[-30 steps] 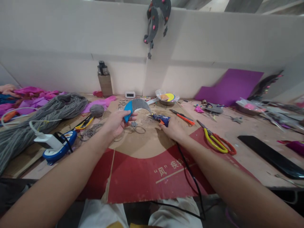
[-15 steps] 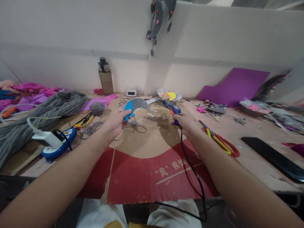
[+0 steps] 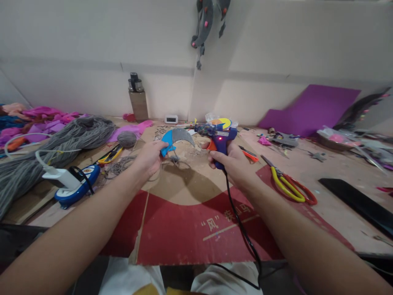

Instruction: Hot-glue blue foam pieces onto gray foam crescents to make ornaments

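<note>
My left hand (image 3: pixel 156 157) pinches the blue end of a crescent-shaped piece (image 3: pixel 181 134), whose other part is wrapped in grey yarn. A loose strand of grey yarn (image 3: pixel 175 159) hangs below it. In my right hand (image 3: pixel 229 160) is a blue hot glue gun (image 3: pixel 223 143) with an orange trigger and a lit red light. Its nozzle end points left toward the crescent, apart from it. A black cord trails from the handle down over the cardboard. Beneath both hands lies a red and brown cardboard sheet (image 3: pixel 181 233).
At left are a grey yarn hank (image 3: pixel 76 141), a yarn ball (image 3: pixel 127 139), a yellow cutter (image 3: pixel 111 155) and a blue power strip (image 3: pixel 78 186). Scissors (image 3: pixel 287 182) and a black phone-like slab (image 3: pixel 357 205) lie at right. A purple sheet (image 3: pixel 313 110) leans on the wall.
My right hand has raised and turned the glue gun, bringing its nozzle left toward the crescent. An orange-handled tool now shows behind it. My left hand has barely moved.
</note>
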Demonstrator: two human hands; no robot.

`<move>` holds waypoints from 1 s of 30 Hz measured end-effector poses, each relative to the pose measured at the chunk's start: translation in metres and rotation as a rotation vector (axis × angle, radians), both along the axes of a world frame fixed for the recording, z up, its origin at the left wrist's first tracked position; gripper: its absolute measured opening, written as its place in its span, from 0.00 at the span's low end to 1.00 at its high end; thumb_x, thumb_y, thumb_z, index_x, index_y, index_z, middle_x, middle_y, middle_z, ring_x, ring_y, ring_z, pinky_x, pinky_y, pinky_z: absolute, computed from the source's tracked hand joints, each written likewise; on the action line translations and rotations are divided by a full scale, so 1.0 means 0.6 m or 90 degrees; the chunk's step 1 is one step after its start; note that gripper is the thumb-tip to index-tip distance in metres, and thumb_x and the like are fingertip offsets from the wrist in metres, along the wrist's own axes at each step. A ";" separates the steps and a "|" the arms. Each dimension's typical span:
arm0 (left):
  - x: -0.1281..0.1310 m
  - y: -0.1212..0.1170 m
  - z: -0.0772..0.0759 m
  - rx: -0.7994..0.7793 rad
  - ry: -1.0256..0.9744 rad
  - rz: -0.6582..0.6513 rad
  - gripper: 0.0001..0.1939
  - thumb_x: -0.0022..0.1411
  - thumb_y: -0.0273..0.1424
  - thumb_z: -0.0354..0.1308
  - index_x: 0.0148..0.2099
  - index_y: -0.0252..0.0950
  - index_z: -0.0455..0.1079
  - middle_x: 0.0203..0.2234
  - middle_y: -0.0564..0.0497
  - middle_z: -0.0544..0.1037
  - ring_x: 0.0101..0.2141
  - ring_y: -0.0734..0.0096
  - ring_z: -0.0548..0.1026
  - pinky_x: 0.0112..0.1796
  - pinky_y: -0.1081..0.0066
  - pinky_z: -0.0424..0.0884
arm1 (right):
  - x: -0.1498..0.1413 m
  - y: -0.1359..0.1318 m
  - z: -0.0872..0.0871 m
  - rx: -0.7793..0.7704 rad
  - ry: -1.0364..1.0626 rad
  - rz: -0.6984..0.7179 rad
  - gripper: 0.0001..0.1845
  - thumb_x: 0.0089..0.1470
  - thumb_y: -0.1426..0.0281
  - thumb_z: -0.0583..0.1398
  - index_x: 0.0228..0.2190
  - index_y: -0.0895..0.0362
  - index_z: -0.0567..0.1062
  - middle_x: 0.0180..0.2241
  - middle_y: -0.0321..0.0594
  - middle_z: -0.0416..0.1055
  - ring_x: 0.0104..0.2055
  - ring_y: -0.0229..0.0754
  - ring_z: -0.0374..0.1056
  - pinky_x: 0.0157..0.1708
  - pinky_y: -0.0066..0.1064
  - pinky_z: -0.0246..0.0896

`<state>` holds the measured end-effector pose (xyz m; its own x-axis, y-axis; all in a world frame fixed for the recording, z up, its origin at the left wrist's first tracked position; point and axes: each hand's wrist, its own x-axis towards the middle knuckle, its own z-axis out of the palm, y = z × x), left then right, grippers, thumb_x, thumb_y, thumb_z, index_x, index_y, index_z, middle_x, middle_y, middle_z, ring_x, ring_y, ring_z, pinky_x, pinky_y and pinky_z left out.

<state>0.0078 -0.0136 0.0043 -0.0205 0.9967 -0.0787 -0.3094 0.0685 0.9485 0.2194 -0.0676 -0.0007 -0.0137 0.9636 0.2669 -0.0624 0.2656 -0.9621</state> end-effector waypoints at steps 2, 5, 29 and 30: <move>0.000 0.002 -0.003 0.003 0.004 0.008 0.10 0.52 0.19 0.55 0.20 0.33 0.64 0.16 0.54 0.67 0.16 0.81 0.62 0.18 0.79 0.60 | -0.005 -0.006 -0.005 0.030 -0.113 -0.010 0.10 0.50 0.68 0.60 0.36 0.55 0.68 0.24 0.31 0.65 0.22 0.33 0.60 0.22 0.27 0.57; 0.000 0.003 -0.005 0.020 0.010 0.001 0.10 0.52 0.20 0.56 0.20 0.33 0.65 0.16 0.54 0.68 0.17 0.80 0.63 0.18 0.79 0.61 | -0.010 -0.009 -0.014 0.067 -0.243 -0.036 0.10 0.52 0.67 0.59 0.38 0.55 0.69 0.28 0.35 0.68 0.23 0.35 0.60 0.24 0.29 0.58; 0.009 -0.012 0.001 0.043 0.014 -0.042 0.10 0.53 0.20 0.57 0.20 0.32 0.66 0.18 0.52 0.69 0.19 0.80 0.63 0.20 0.79 0.61 | -0.020 -0.009 -0.022 0.175 -0.451 -0.095 0.12 0.55 0.68 0.55 0.43 0.55 0.64 0.37 0.43 0.71 0.37 0.46 0.68 0.41 0.40 0.64; 0.009 -0.012 0.001 0.042 0.015 -0.043 0.10 0.52 0.20 0.57 0.20 0.32 0.66 0.18 0.53 0.68 0.19 0.80 0.63 0.20 0.79 0.61 | -0.020 -0.009 -0.023 0.172 -0.452 -0.098 0.12 0.55 0.68 0.55 0.43 0.55 0.64 0.37 0.43 0.71 0.37 0.46 0.68 0.41 0.40 0.64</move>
